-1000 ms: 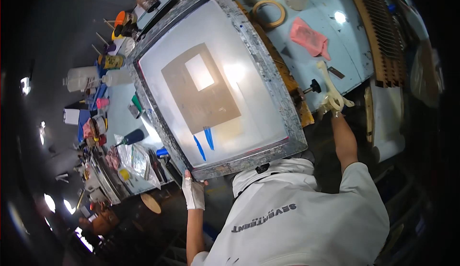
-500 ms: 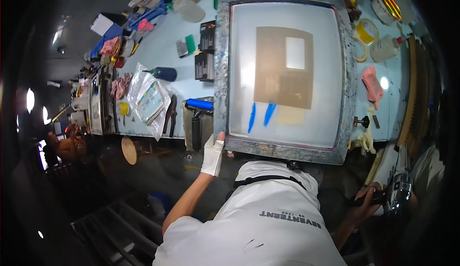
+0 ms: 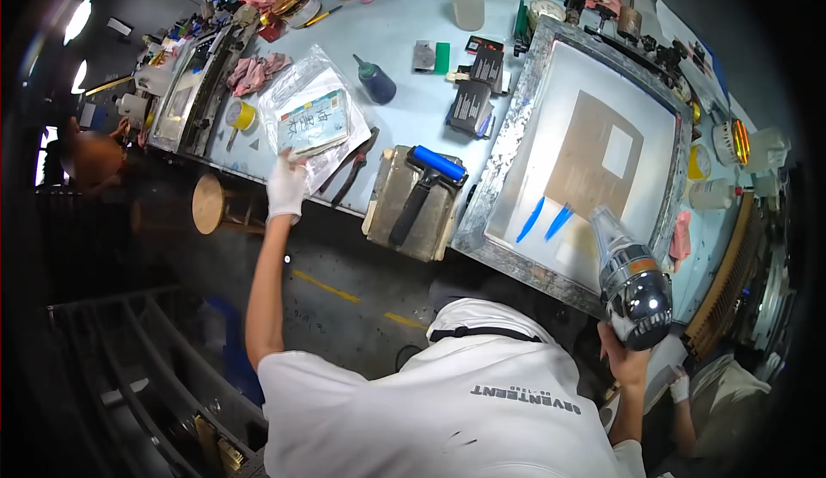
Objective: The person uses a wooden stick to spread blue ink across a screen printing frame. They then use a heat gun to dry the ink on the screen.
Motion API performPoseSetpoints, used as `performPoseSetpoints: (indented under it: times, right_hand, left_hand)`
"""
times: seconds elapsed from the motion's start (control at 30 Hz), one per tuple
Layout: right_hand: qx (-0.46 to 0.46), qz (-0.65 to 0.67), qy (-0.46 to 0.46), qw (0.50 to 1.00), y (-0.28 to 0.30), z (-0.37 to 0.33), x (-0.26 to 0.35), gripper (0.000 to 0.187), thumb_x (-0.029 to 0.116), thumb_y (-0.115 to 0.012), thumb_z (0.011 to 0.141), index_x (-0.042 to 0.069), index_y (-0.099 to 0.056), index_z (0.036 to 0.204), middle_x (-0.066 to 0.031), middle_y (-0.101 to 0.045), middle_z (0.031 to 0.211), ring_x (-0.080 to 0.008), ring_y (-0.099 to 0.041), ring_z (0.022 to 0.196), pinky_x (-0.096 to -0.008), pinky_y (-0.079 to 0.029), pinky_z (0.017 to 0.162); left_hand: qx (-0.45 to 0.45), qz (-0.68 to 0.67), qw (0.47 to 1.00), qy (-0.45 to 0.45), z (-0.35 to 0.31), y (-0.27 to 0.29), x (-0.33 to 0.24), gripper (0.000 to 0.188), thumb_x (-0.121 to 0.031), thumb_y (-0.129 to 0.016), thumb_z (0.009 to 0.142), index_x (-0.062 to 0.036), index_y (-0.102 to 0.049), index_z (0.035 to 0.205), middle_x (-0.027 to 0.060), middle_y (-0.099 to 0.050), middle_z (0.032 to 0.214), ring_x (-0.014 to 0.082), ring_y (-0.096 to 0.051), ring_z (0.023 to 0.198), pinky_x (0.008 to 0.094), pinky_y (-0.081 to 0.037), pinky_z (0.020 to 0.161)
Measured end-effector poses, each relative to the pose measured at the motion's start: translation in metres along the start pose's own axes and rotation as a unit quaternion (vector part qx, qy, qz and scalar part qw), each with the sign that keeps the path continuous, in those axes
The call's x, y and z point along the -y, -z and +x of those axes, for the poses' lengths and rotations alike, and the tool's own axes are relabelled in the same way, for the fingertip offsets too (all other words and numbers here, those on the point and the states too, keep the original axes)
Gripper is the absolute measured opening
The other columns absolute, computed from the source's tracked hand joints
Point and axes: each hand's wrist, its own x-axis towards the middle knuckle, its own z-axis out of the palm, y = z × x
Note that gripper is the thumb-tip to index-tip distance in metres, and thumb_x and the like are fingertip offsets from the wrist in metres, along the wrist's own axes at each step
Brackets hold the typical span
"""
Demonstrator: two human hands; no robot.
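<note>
My left hand [image 3: 286, 189], in a white glove with bare fingertips, reaches to the near edge of a stack of printed sheets [image 3: 317, 123]. Its fingers are stretched out at the stack, which lies on a clear plastic bag [image 3: 299, 82]. My right hand [image 3: 621, 351] grips a chrome hair dryer [image 3: 637, 293] with a clear flat nozzle. The dryer is over the near right part of a screen printing frame [image 3: 525, 265], its nozzle toward the mesh. On the mesh are a brown rectangle [image 3: 587, 147] and two blue strokes [image 3: 557, 221].
Between hand and frame, a blue roller [image 3: 437, 163] rests on a grey slab [image 3: 387, 190]. Near it lie dark pliers-like handles [image 3: 354, 168], black boxes [image 3: 471, 106] and a dark squeeze bottle [image 3: 376, 82]. A round stool [image 3: 208, 204] stands below left. Another person's gloved hand [image 3: 680, 387] shows at right.
The view has swung left. My left hand has let go of the frame's edge and moved left to the printed sheets. My right hand has brought the hair dryer up over the frame.
</note>
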Motion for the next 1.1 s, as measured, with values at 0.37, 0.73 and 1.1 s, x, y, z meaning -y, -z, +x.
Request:
performPoseSetpoints:
  times: [0.37,0.73,1.1]
  right_hand:
    - [0.046,-0.019,0.01,0.999,-0.002,-0.004,0.024,0.041,0.001,-0.075,0.071,0.003,-0.059,0.109,-0.0083,-0.065,0.092,-0.0158,-0.061,0.058,-0.0315,-0.049,0.056]
    - [0.105,0.012,-0.002,0.994,-0.009,0.001,0.031,0.057,0.005,-0.078,0.069,-0.001,-0.056,0.121,-0.013,-0.065,0.111,-0.0162,-0.061,0.105,-0.0302,-0.045,0.095]
    - [0.143,-0.055,-0.017,0.988,-0.007,0.013,0.025,0.054,0.007,-0.078,0.069,-0.001,-0.058,0.118,-0.0105,-0.067,0.102,-0.0167,-0.065,0.096,-0.0298,-0.048,0.09]
  left_hand:
    - [0.234,0.207,0.944,-0.102,0.198,-0.048,0.107,0.098,-0.043,-0.08,0.059,-0.0039,-0.042,0.139,0.0245,-0.062,0.117,0.0369,-0.061,0.11,0.0405,-0.048,0.093]
    - [0.277,0.218,0.934,-0.055,0.225,-0.05,0.107,0.098,-0.037,-0.085,0.058,0.0001,-0.042,0.137,0.0204,-0.064,0.113,0.0309,-0.063,0.103,0.0376,-0.05,0.087]
    - [0.372,0.113,0.921,0.026,0.244,-0.07,0.124,0.094,-0.023,-0.084,0.06,0.0029,-0.039,0.139,0.0175,-0.064,0.107,0.0272,-0.063,0.092,0.036,-0.051,0.079]
